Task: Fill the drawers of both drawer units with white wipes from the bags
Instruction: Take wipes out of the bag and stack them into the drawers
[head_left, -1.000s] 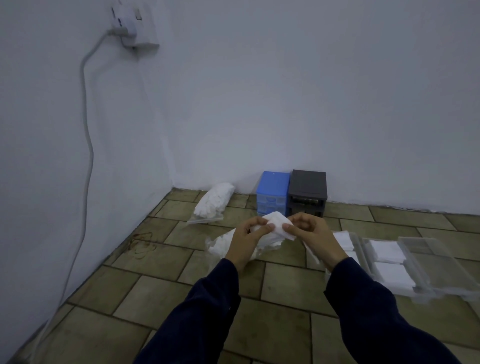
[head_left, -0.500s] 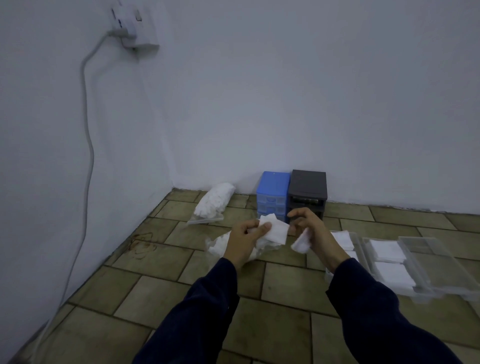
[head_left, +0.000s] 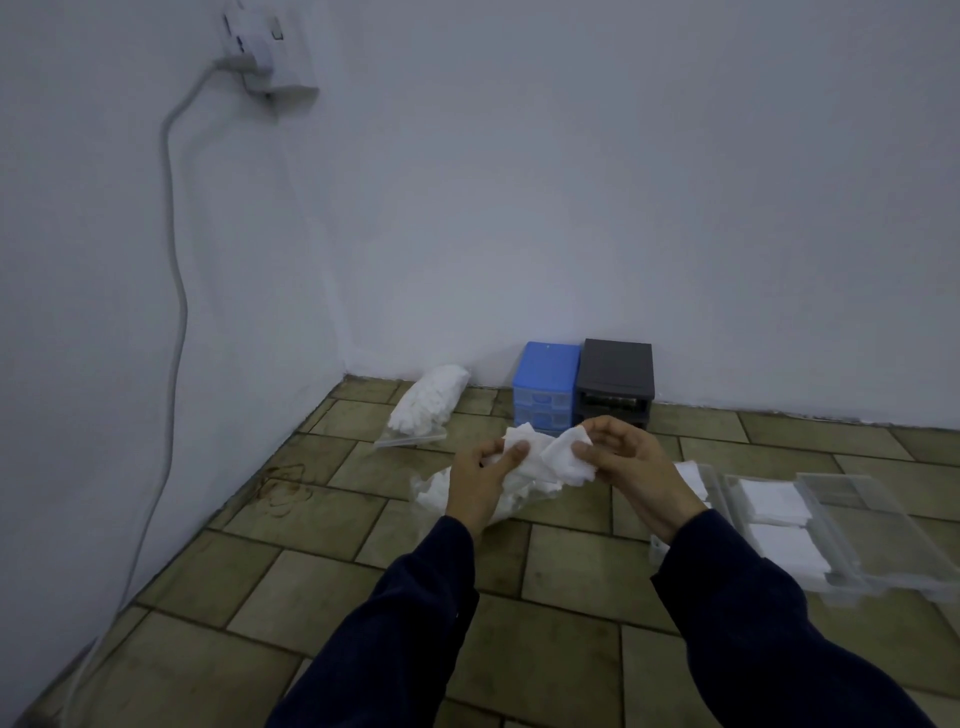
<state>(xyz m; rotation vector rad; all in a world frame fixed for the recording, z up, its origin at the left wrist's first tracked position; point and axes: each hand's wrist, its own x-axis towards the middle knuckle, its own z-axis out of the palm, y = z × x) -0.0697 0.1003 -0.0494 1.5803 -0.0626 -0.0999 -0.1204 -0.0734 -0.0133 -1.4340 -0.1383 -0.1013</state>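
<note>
Wipes (head_left: 540, 460) are held above the tiled floor (head_left: 322, 592), in front of the two drawer units. The left hand (head_left: 480, 480) grips a bunch of white wipes, with its thumb pressed on the top sheet and its fingers (head_left: 501, 460) curled beneath. The right hand (head_left: 631, 467) pinches one wipe (head_left: 569, 460) between thumb and curled fingers, just beside the left hand's bunch. Below the left hand, a clear bag (head_left: 441, 491) with more wipes lies on the floor; whether the left hand also holds this bag cannot be told.

A second bag (head_left: 428, 402), full of wipes, lies on the floor near the wall corner, left of the blue drawer unit (head_left: 545, 387). The dark grey drawer unit (head_left: 615, 382) stands touching the blue one, both against the back wall.

Clear removed drawers (head_left: 841, 506) lie on the floor to the right of the right hand. Stacks of flat wipes (head_left: 774, 501) rest inside at least two of them; the rightmost drawer's contents cannot be told.

A cable (head_left: 174, 291) runs down the left wall from a socket (head_left: 270, 52).
</note>
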